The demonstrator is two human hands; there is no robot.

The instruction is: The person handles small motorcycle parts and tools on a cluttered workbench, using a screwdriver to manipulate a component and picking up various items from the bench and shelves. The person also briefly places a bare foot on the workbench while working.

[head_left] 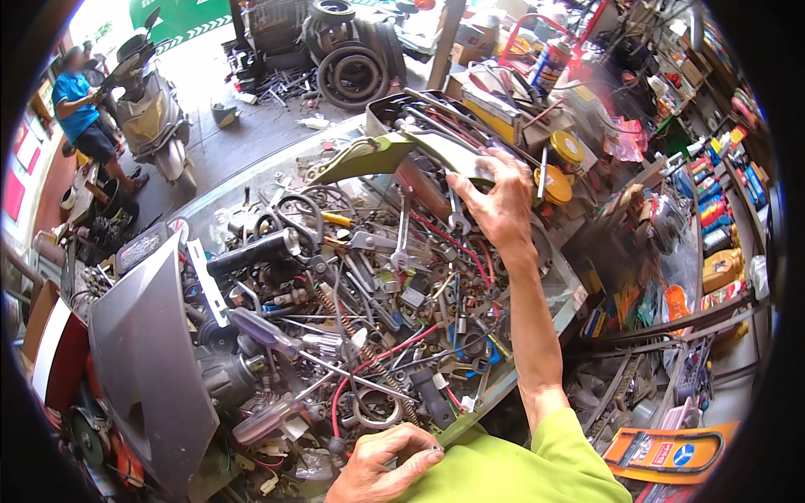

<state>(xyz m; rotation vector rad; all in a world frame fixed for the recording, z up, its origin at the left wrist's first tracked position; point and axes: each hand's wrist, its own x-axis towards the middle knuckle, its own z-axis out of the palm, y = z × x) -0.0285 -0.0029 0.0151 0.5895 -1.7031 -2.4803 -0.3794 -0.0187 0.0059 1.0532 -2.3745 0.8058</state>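
My right hand (495, 201) reaches over the crowded glass-topped workbench (193, 220), fingers bent but apart at a pale green panel (352, 158), its thumb by an upright wrench (459, 218) and a brown metal piece (419, 184). My left hand (387, 461) is low at the near edge with curled fingers beside a narrow green strip (461, 427); what they hold, if anything, is unclear. Between the hands lies a dense heap of wrenches, wires (411, 339), springs and small parts, with a screwdriver (264, 331) and a black cylinder (251, 256).
A grey body panel (138, 344) fills the left end. A tool tray (377, 113) and yellow tins (566, 148) sit behind. Shelves of bottles (717, 235) line the right. Beyond, a person in blue (75, 113) stands by a scooter (147, 117); tires (352, 75) are stacked behind the bench.
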